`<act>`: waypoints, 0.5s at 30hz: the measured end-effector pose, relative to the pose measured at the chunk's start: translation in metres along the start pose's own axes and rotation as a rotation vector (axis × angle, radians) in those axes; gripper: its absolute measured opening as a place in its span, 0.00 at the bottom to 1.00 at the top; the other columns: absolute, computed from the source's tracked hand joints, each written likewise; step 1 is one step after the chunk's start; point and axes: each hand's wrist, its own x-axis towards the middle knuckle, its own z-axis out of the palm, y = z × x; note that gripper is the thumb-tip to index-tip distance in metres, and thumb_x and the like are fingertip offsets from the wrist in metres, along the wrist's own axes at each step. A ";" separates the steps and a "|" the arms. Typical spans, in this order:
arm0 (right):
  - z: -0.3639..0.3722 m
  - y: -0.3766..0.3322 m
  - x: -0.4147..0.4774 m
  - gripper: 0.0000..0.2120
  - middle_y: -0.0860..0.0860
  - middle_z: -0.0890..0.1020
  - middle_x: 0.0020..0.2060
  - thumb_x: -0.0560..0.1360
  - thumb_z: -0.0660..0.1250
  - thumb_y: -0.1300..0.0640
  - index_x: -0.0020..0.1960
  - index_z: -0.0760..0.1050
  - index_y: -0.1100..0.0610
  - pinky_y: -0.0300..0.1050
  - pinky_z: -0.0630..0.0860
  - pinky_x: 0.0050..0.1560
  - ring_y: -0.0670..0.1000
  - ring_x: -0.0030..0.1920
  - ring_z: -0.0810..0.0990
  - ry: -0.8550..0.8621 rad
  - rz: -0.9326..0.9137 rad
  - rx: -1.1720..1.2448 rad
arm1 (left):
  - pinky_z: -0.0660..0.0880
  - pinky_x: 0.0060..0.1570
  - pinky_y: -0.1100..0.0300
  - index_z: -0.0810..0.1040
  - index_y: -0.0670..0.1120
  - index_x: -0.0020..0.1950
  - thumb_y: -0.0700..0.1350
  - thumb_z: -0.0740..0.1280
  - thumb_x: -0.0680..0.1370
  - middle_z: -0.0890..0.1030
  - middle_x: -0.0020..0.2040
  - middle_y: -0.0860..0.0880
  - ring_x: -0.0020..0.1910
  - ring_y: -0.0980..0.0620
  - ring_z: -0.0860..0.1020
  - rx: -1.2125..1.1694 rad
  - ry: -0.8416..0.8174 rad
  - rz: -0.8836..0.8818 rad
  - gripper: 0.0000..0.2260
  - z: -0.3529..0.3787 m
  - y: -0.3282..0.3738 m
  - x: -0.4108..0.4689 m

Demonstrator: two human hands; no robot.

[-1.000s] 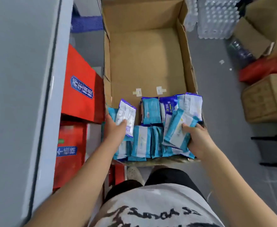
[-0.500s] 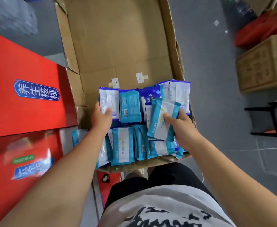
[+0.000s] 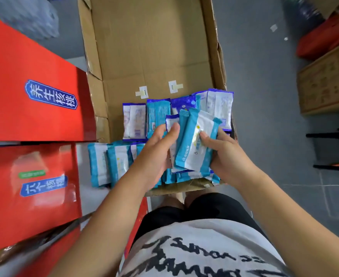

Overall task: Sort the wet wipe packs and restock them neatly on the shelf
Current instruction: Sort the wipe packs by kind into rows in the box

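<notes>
An open cardboard box [image 3: 150, 47] lies flat in front of me, with several wet wipe packs in blue and purple wrappers lined up at its near end. A purple-edged pack [image 3: 134, 120] lies at the back left of that group, and teal packs [image 3: 108, 163] lie at the near left. My right hand [image 3: 224, 154] grips a small stack of teal packs [image 3: 194, 144] held upright above the others. My left hand [image 3: 156, 150] touches the left side of that stack, thumb on a purple-edged pack in it. No shelf space for the packs is in view.
Two red gift boxes [image 3: 34, 96] with blue labels are stacked at my left. On the grey floor to the right stand a brown carton [image 3: 328, 80], a red bag [image 3: 324, 39] and a black stool frame [image 3: 332, 148]. My legs sit just below the box's near edge.
My left hand let go of the purple-edged pack at the back left and moved right to the stack in my right hand. That stack rose slightly. The camera swung down and left.
</notes>
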 end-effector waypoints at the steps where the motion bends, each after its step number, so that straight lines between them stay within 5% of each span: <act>1: 0.002 0.004 -0.010 0.17 0.54 0.82 0.62 0.82 0.62 0.60 0.71 0.71 0.54 0.59 0.78 0.61 0.57 0.61 0.82 0.005 -0.028 0.007 | 0.81 0.58 0.43 0.74 0.56 0.68 0.56 0.68 0.79 0.85 0.62 0.49 0.61 0.47 0.84 0.006 -0.020 0.020 0.18 0.006 -0.004 -0.008; 5: 0.003 0.026 -0.053 0.17 0.55 0.83 0.61 0.82 0.62 0.61 0.70 0.71 0.54 0.59 0.79 0.59 0.58 0.60 0.83 -0.002 -0.107 0.014 | 0.83 0.54 0.49 0.73 0.55 0.65 0.44 0.69 0.82 0.86 0.58 0.49 0.57 0.48 0.85 0.122 -0.069 0.090 0.13 0.012 -0.028 -0.035; 12: -0.005 0.049 -0.114 0.11 0.52 0.86 0.54 0.81 0.67 0.55 0.62 0.76 0.55 0.59 0.81 0.57 0.55 0.54 0.85 0.137 -0.258 -0.364 | 0.82 0.56 0.51 0.76 0.50 0.69 0.47 0.72 0.76 0.86 0.59 0.49 0.58 0.49 0.85 0.074 -0.031 0.151 0.21 0.025 -0.065 -0.092; 15: -0.012 0.044 -0.132 0.11 0.53 0.86 0.52 0.81 0.66 0.57 0.63 0.77 0.57 0.54 0.83 0.54 0.54 0.52 0.86 0.163 -0.274 -0.327 | 0.79 0.61 0.48 0.77 0.51 0.69 0.48 0.71 0.75 0.85 0.61 0.49 0.61 0.49 0.83 0.011 -0.002 0.151 0.22 0.036 -0.074 -0.102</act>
